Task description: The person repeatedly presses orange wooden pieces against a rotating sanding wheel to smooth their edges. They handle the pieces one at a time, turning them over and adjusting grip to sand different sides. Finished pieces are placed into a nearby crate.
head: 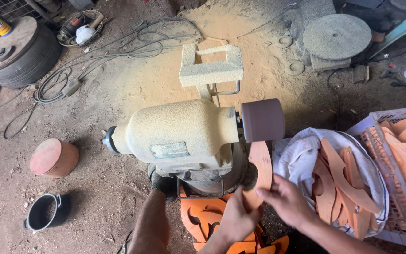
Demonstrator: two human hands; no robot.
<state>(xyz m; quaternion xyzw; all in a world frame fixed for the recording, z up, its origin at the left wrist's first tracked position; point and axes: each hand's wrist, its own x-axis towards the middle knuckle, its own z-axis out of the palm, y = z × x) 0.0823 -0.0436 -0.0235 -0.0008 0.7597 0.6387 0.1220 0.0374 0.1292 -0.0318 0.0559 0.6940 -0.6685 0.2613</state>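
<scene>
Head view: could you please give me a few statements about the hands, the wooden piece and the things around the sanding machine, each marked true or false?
1. Both hands hold one flat wooden piece up against the sanding drum. True: the left hand grips its lower end and the right hand steadies its side.
2. The sanding drum sits on the machine's left end. False: it is on the right end of the cream motor housing.
3. A white cloth sack beside the machine holds more wooden pieces. True.
4. The black pot stands on the tyre. False: it stands on the dirt floor, near a round reddish block.
</scene>
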